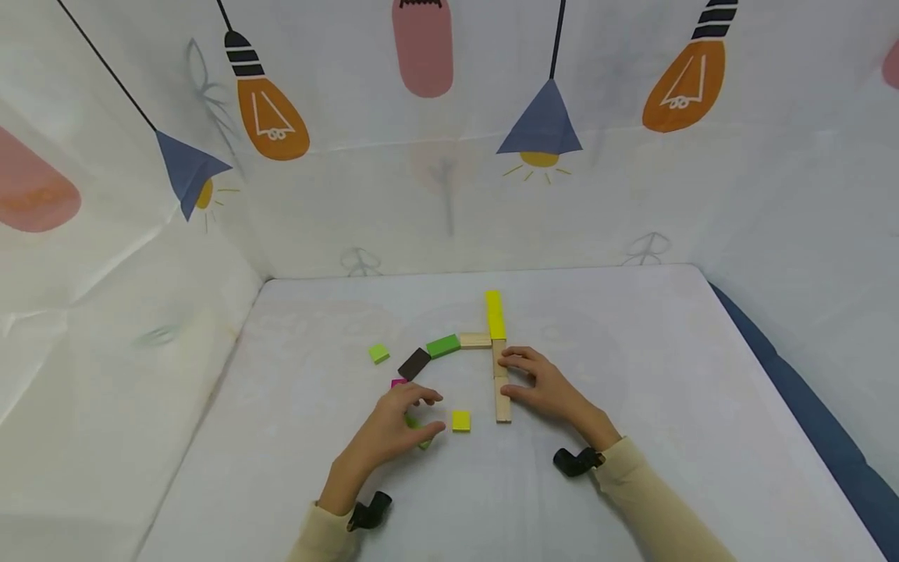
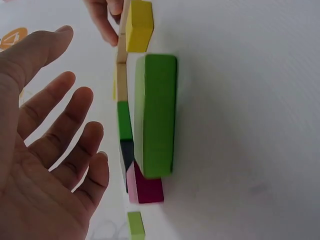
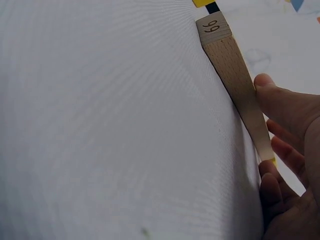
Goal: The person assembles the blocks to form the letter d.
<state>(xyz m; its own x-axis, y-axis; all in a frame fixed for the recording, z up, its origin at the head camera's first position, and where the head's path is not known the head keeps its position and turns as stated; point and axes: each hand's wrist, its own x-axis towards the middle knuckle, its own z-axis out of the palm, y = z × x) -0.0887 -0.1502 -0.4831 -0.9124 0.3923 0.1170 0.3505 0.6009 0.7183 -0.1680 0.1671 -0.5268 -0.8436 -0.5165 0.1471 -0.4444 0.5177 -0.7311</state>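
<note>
My left hand [image 1: 389, 429] hovers over a green block [image 2: 160, 115], fingers loosely spread and holding nothing. Part of that block is hidden beneath it in the head view. A magenta block [image 2: 149, 190] lies just beyond the green one. My right hand [image 1: 548, 388] is at the right side of two wooden blocks laid end to end; its thumb touches the nearer wooden block [image 1: 503, 402], marked with a number on its end. Fingertips of the same hand rest at the farther wooden block [image 1: 498, 347].
A yellow block [image 1: 495, 314] extends the wooden line at its far end. Leftward from there curve another wooden block [image 1: 475, 340], a green block [image 1: 443, 346] and a dark block [image 1: 414, 364]. A small yellow block [image 1: 460, 421] lies between the hands; a lime block [image 1: 379, 353] sits farther left.
</note>
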